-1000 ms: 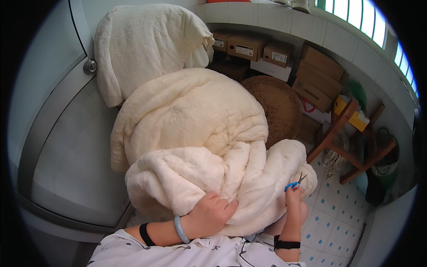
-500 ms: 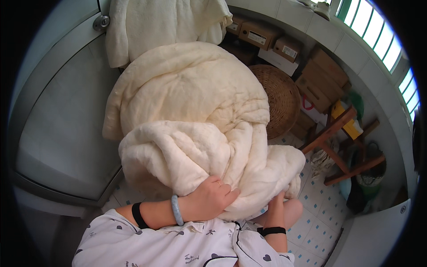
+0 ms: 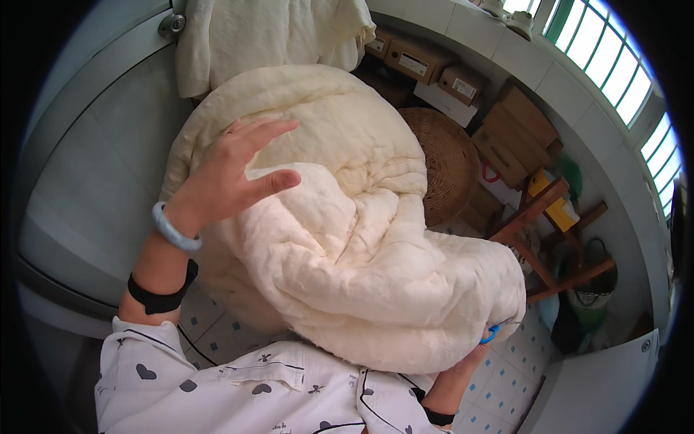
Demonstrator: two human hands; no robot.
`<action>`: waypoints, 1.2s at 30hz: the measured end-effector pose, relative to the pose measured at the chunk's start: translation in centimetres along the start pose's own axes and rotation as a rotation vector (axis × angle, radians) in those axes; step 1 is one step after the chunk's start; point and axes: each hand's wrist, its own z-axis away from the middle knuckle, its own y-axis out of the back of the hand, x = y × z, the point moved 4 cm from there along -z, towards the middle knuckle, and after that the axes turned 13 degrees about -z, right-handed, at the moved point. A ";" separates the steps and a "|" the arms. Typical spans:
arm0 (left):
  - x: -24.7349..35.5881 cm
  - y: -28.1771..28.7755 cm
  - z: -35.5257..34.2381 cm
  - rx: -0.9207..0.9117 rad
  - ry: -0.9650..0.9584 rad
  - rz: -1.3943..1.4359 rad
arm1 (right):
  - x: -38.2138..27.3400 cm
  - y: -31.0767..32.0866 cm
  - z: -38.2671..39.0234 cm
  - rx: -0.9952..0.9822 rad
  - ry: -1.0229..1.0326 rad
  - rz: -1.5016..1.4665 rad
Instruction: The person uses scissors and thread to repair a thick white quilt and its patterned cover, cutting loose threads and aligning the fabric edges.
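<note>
A thick, cream-coloured quilt [image 3: 361, 282] lies bunched in front of me, one large fold spread towards my lap and a rounder heap behind it. My left hand [image 3: 230, 173] is raised at its left side, fingers and thumb spread, holding nothing. A pale bracelet circles that wrist. By the quilt's near right corner, my right hand [image 3: 473, 356] grips a pair of scissors [image 3: 492, 334] with blue handles. Their thin metal blades point right beside the quilt's edge. The quilt hides part of the right hand's fingers.
Behind the heap hangs another cream cloth [image 3: 275, 43], next to a grey door [image 3: 108, 166]. A round wicker basket [image 3: 441, 163], cardboard boxes [image 3: 517, 134] and a wooden stool [image 3: 531, 217] stand along the right. The tiled floor [image 3: 506, 369] shows beneath.
My left hand has let go of the quilt and moved up and left, opening. The near fold has spread to the right. The scissors in my right hand have come into sight.
</note>
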 end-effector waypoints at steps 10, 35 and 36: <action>9.4 -8.6 11.8 -0.790 0.283 0.604 | -4.5 0.6 8.0 0.166 -0.014 0.008; 3.4 -14.9 27.0 0.329 1.496 1.831 | -15.9 -23.3 -6.1 -0.743 0.298 0.316; 2.7 -13.1 25.4 0.402 1.400 1.652 | -16.9 -24.5 -6.4 -0.937 0.284 0.373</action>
